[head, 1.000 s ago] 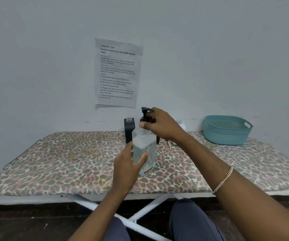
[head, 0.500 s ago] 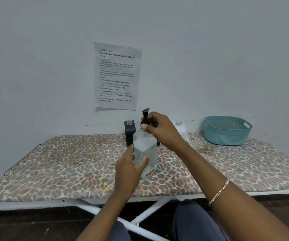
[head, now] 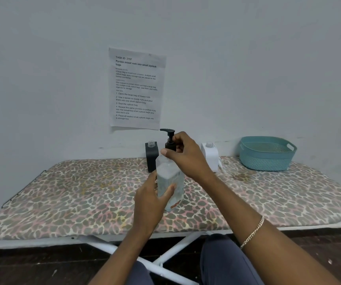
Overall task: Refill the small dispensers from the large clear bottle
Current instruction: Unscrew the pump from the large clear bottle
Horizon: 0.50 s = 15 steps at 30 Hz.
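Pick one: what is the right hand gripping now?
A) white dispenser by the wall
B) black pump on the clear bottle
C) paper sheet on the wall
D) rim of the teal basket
B: the right hand pinches the black pump at the neck of the large clear bottle, while the left hand holds the bottle's body.

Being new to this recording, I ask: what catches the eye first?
At centre, the left hand holds a large clear plastic bottle on the leopard-print ironing board while the right hand grips its dark pump top. A printed paper sheet hangs above; a teal plastic basket sits far right.
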Tool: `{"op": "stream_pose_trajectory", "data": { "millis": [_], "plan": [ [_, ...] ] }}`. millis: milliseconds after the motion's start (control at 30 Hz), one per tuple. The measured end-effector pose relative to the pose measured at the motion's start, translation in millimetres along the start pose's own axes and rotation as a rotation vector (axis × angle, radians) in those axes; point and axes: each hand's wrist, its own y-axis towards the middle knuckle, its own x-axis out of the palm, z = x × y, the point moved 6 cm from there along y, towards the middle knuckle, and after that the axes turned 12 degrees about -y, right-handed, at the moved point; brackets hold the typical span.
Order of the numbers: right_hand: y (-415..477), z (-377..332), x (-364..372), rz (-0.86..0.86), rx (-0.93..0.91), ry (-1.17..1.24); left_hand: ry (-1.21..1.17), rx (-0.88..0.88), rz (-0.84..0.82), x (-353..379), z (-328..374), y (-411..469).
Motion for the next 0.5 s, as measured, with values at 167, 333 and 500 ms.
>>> {"op": "stream_pose_trajectory", "data": {
  "millis": [167,333,500],
  "plan": [
    [-4.3,0.0,-4.1,-0.125,-0.077,0.189,0.001,0.007,-0.003,0.5,1.4,-0.2],
    [-3.1,-1.6,-4.6,-0.101,-0.068,0.143,0.006,0.009,-0.003,0.9,2.0,0.4],
    [-0.2,2.3,1.9,0.084,-0.037,-0.050,0.020,0.008,-0.005,1.3,2.1,0.7]
  ]
}}
